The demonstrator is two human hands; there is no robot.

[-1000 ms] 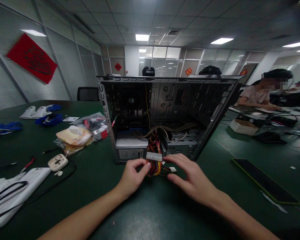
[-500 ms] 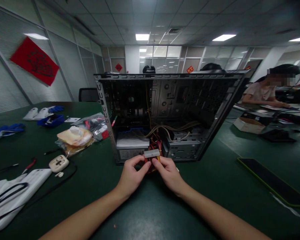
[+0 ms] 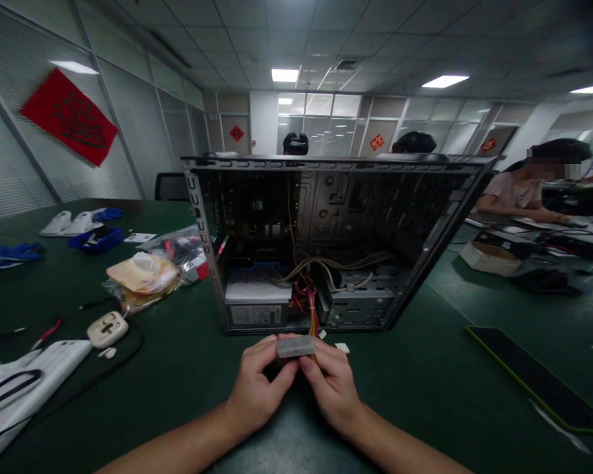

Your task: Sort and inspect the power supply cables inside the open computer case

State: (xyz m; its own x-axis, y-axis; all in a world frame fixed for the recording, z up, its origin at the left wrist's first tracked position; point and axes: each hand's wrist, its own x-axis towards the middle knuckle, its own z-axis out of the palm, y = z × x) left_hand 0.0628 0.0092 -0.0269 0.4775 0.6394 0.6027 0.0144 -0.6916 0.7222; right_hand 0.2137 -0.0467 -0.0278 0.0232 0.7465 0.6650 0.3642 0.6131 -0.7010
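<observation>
An open computer case (image 3: 326,237) stands on the green table (image 3: 178,368) in front of me. A bundle of red, yellow and black wires (image 3: 310,309) runs out of its lower opening to a long white connector (image 3: 296,345). My left hand (image 3: 257,388) and my right hand (image 3: 333,388) both pinch that connector, fingers closed on its two ends, just in front of the case. A small white plug (image 3: 342,347) lies on the table to the right of my hands.
At the left lie plastic bags of parts (image 3: 145,273), a white power strip (image 3: 107,328) with a black cable, a white bag (image 3: 20,385) and blue-and-white gloves (image 3: 10,253). A dark panel (image 3: 538,382) lies at the right. A seated person (image 3: 528,187) works at the far right.
My right hand came in from the right and took hold of the connector beside my left hand. Both hands then drew the connector and its wires out toward me.
</observation>
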